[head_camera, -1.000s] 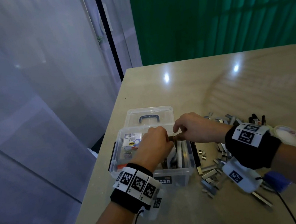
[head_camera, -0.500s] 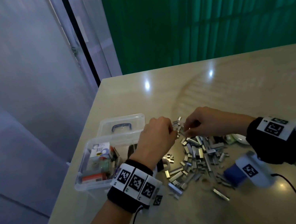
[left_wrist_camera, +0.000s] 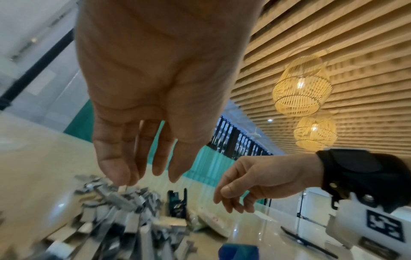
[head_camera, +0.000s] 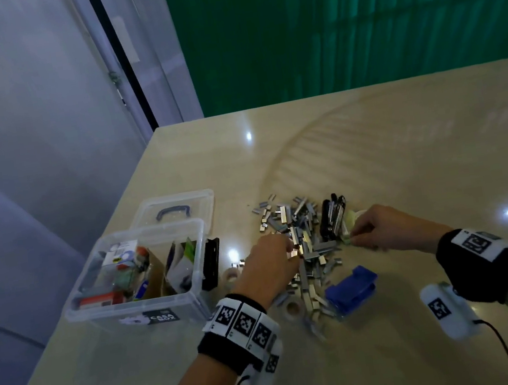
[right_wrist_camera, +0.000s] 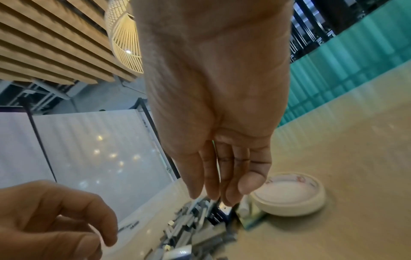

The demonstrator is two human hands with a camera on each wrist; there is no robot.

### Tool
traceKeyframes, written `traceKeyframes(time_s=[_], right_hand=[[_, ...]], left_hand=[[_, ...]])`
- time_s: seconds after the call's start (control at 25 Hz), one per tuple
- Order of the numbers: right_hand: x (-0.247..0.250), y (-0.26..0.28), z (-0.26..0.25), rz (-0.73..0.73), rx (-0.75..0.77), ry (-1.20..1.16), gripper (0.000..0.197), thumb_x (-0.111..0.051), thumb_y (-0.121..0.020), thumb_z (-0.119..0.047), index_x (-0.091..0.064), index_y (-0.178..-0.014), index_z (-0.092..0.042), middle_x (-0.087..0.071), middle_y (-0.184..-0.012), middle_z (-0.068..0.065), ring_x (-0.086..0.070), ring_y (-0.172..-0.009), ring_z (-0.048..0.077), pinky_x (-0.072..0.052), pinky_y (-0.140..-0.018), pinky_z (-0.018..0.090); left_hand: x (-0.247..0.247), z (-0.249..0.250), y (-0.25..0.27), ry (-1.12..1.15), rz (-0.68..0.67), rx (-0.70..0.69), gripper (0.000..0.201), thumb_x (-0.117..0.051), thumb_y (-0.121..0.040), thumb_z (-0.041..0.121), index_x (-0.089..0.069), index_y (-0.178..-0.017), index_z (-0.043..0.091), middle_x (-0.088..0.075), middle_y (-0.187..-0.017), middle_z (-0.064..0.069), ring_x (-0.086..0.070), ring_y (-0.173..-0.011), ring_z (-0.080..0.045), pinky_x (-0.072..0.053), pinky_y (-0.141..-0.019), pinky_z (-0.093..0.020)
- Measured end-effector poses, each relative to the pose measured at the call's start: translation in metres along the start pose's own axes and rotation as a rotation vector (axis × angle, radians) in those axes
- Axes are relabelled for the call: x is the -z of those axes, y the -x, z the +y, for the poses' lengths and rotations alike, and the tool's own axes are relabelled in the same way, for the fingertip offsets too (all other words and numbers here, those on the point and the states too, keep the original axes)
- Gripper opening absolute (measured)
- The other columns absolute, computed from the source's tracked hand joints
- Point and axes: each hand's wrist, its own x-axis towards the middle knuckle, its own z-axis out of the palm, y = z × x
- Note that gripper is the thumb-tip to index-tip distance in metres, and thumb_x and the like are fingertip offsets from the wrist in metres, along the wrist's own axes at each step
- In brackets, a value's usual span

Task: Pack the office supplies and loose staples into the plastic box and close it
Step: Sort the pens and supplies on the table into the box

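On the left of the table (head_camera: 372, 155) stands the plastic box (head_camera: 137, 305), open, with packets and small boxes inside; its lid (head_camera: 172, 209) lies just behind it. The left hand (head_camera: 270, 265) hangs over the near side of the staples (head_camera: 302, 238), fingers loosely straight, reaching down to them. The right hand (head_camera: 380, 229), fingers also relaxed, reaches down beside the black stapler (head_camera: 332, 218) and a white tape roll (right_wrist_camera: 289, 195).
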Motion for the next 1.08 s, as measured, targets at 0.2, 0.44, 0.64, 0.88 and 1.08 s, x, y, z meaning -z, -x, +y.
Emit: traceKeyframes(time_s=[0.2, 0.44, 0.64, 0.88, 1.08], right_hand=[[-0.018, -0.001, 0.023, -0.111, 0.064, 0.049, 0.033, -0.079, -0.085, -0.039, -0.074, -0.11, -0.018, -0.07, -0.104, -0.003, -0.065, -0.092, 0.009, -0.053, -0.076, 0.024], [-0.031, 0.001, 0.016, -0.359, 0.161, 0.262, 0.05, -0.083, -0.078, -0.046, -0.065, -0.121, -0.027, -0.053, -0.116, -0.006, -0.054, -0.103, 0.014, -0.046, -0.086, 0.026], [-0.038, 0.0, 0.027, -0.267, 0.283, 0.118, 0.015, -0.077, -0.086, -0.029, -0.075, -0.098, -0.02, -0.065, -0.098, 0.0, -0.058, -0.088, 0.016, -0.047, -0.079, 0.033], [-0.009, -0.001, 0.014, -0.17, 0.223, -0.047, 0.021, -0.056, -0.099, -0.009, -0.074, -0.093, -0.018, -0.07, -0.086, 0.006, -0.065, -0.073, 0.015, -0.051, -0.065, 0.017], [0.011, 0.001, -0.045, -0.19, 0.306, -0.364, 0.027, -0.059, -0.099, -0.031, -0.072, -0.094, -0.008, -0.073, -0.081, 0.018, -0.072, -0.072, 0.039, -0.061, -0.065, 0.043]], left_hand=[[-0.02, 0.003, -0.002, -0.017, 0.008, -0.013, 0.024, -0.062, -0.09, 0.025, -0.07, -0.11, 0.012, -0.067, -0.111, -0.004, -0.062, -0.104, -0.022, -0.046, -0.082, -0.03], [-0.051, 0.034, 0.016, 0.08, -0.238, -0.146, 0.033, -0.064, -0.093, 0.041, -0.071, -0.108, 0.012, -0.063, -0.096, -0.001, -0.057, -0.082, -0.012, -0.042, -0.068, -0.024], [-0.072, 0.041, 0.023, -0.06, -0.291, -0.12, 0.038, -0.065, -0.092, 0.033, -0.06, -0.124, 0.014, -0.056, -0.12, -0.01, -0.052, -0.111, -0.027, -0.045, -0.091, -0.037], [-0.042, 0.05, 0.03, 0.37, -0.158, -0.117, 0.045, -0.067, -0.093, 0.036, -0.05, -0.133, 0.025, -0.061, -0.117, 0.003, -0.061, -0.096, -0.011, -0.049, -0.079, -0.022], [0.011, 0.031, 0.036, 0.279, 0.174, -0.195, 0.037, -0.068, -0.09, 0.037, -0.052, -0.122, 0.025, -0.063, -0.104, 0.003, -0.06, -0.09, -0.014, -0.053, -0.079, -0.037]])
